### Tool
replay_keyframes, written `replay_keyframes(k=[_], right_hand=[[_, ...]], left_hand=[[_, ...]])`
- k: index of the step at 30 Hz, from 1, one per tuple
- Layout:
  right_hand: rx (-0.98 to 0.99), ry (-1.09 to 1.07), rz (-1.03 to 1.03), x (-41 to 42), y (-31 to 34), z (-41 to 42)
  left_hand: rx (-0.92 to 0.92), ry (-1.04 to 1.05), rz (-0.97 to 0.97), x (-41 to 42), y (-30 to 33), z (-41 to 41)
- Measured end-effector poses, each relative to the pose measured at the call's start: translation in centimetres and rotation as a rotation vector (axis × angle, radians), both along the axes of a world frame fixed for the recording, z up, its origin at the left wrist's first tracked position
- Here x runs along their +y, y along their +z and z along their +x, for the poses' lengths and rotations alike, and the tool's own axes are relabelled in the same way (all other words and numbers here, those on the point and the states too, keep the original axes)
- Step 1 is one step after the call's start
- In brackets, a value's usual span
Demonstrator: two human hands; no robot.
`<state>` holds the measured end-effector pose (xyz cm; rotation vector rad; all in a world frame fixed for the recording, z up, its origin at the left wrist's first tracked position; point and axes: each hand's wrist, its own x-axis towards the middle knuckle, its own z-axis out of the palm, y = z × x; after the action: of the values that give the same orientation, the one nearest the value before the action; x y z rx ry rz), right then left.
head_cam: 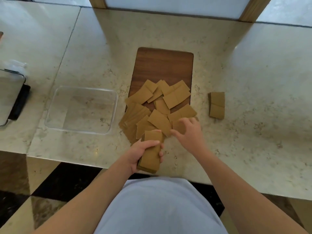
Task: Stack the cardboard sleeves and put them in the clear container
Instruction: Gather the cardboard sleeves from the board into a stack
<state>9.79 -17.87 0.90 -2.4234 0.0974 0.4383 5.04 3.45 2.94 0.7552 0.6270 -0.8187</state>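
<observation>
Several brown cardboard sleeves (158,107) lie scattered over the near end of a dark wooden board (163,66) and the marble counter. My left hand (143,152) grips a neat stack of sleeves (151,154) near the counter's front edge. My right hand (189,132) hovers with spread fingers over the loose sleeves at the pile's near right, its fingertips at one sleeve (179,125). A small separate stack of sleeves (217,105) lies to the right of the board. The clear container (81,109) stands empty to the left of the pile.
A metal tray or appliance with a black edge (13,98) sits at the far left of the counter. The counter's front edge (84,163) runs just below my left hand. A wood-framed panel (173,7) stands at the back.
</observation>
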Motion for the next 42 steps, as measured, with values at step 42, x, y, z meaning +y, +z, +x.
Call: replay_keyframes(k=[42], right_hand=[[0.221,-0.262,0.063,-0.5,0.3,3.5]], left_hand=[[-0.034,0.072,-0.201,-0.5,0.2,0.1]])
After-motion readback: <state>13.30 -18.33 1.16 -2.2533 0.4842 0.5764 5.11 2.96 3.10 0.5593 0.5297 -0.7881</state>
